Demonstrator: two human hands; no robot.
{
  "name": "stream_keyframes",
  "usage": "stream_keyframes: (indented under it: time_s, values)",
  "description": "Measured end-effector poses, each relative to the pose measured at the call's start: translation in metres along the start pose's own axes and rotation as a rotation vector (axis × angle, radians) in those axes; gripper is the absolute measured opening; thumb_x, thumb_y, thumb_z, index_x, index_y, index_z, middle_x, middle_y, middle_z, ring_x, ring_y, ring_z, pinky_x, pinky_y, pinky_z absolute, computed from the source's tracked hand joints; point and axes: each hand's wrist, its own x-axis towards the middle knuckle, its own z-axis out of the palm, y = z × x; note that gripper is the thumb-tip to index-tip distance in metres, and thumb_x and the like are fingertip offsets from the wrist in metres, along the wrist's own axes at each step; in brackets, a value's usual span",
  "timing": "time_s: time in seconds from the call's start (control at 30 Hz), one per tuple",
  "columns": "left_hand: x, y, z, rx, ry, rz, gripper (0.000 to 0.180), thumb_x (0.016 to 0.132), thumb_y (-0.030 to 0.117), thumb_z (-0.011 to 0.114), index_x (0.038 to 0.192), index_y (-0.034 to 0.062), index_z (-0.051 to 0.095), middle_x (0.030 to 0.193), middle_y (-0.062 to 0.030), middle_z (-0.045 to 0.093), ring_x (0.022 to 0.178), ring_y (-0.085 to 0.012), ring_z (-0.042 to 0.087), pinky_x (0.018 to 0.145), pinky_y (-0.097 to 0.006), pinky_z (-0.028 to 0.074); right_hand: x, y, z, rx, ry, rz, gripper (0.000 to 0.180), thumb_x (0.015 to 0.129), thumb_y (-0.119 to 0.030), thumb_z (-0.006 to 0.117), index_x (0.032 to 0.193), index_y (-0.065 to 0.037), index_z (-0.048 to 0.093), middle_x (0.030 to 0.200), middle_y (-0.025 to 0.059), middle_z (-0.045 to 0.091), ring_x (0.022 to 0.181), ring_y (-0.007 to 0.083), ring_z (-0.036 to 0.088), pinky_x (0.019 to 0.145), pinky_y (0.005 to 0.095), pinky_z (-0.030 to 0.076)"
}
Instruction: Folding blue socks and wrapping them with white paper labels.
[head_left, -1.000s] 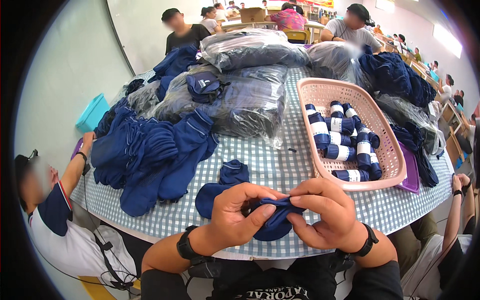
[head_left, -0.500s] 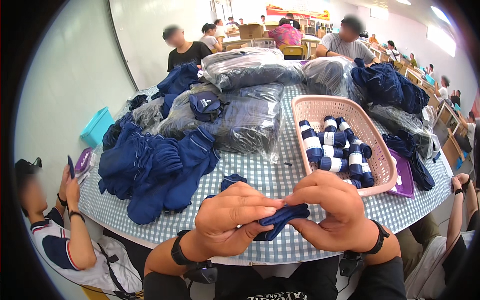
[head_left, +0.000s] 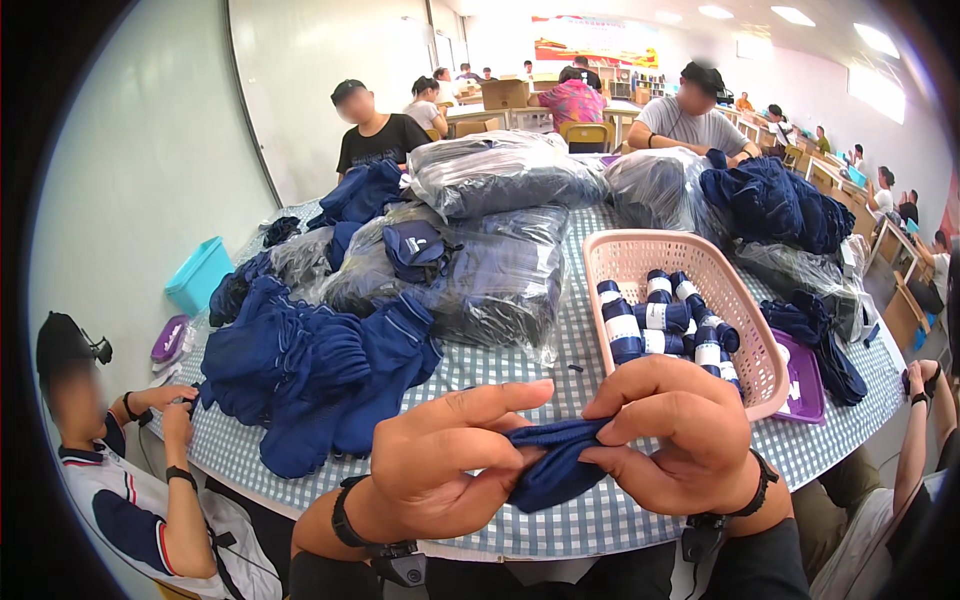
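Observation:
In front of me, above the near edge of the table, a soft navy cloth piece point(head_left: 558, 478) is stretched between my two hands. My left hand point(head_left: 440, 462) grips its left end, with the index finger lifted off and pointing right. The thumb and index finger of my right hand point(head_left: 685, 435) pinch the right end. Just beyond my right hand stands a pink plastic basket point(head_left: 764, 345) with several navy rolls point(head_left: 662, 317) in it, each wrapped in a white band. A heap of loose navy cloth pieces point(head_left: 300, 350) lies to the left of my hands.
Clear plastic bags point(head_left: 505, 285) of dark cloth fill the table's middle and far side. More navy cloth point(head_left: 780, 205) lies at right. A purple tray point(head_left: 806, 375) sits beside the basket, a turquoise bin point(head_left: 198, 275) at far left. Co-workers sit left, right and across the checked tablecloth point(head_left: 590, 510).
The cloth, bunched and folded before, is now spread wider and hangs lower between my hands. My left index finger has lifted away. The co-worker at left has lowered their hands to the table.

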Motion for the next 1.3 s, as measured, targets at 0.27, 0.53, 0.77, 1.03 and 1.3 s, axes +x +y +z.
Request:
stream_keyframes:
  time_s: [0.27,0.53,0.77,1.03,1.3]
  values:
    - [0.007,0.007,-0.002,0.047,-0.128,-0.032,0.033,0.075,0.007,0.088,0.102,-0.005,0.074,0.118,-0.0279,0.071,0.088,-0.0262,0.074,0.074,-0.032,0.059,-0.003,0.003,0.004,-0.081,0.014,-0.061,0.024,0.073,0.006,0.081,0.091,0.0,0.065,0.094,0.0158,0.069,0.074,0.0284,0.068,0.064,0.0352,0.056]
    - [0.002,0.004,-0.005,0.101,-0.146,0.009,0.027,0.076,0.002,0.088,0.099,-0.0046,0.076,0.113,-0.0271,0.073,0.085,-0.0261,0.075,0.073,-0.031,0.057,-0.003,0.003,0.002,-0.071,-0.102,-0.022,0.03,0.07,0.003,0.082,0.096,0.001,0.067,0.1,0.0177,0.069,0.08,0.0308,0.069,0.068,0.0379,0.056]
    - [0.001,0.008,-0.006,0.023,-0.124,-0.097,0.02,0.077,0.0,0.085,0.095,-0.0035,0.077,0.109,-0.0277,0.074,0.093,-0.0316,0.075,0.081,-0.038,0.059,-0.002,0.001,0.001,-0.003,-0.113,0.023,0.026,0.074,0.002,0.083,0.095,0.0,0.069,0.101,0.0173,0.071,0.081,0.0301,0.071,0.069,0.0366,0.057]
    - [0.001,0.007,-0.009,-0.012,-0.188,-0.178,0.016,0.076,-0.007,0.081,0.09,-0.0002,0.075,0.11,-0.0265,0.074,0.095,-0.0312,0.076,0.085,-0.038,0.06,-0.004,-0.003,0.001,-0.028,-0.112,0.051,0.027,0.072,0.004,0.081,0.096,0.0,0.069,0.096,0.0146,0.07,0.077,0.0285,0.07,0.065,0.0342,0.057]
    - [0.0,-0.01,-0.003,-0.705,-0.003,-0.525,0.037,0.085,0.018,0.086,0.108,-0.0024,0.067,0.122,-0.0244,0.07,0.114,-0.0265,0.068,0.102,-0.039,0.053,-0.002,-0.008,-0.006,-0.099,-0.077,0.059,0.033,0.068,0.007,0.078,0.099,0.001,0.07,0.092,0.0143,0.068,0.076,0.0274,0.069,0.066,0.0344,0.056]
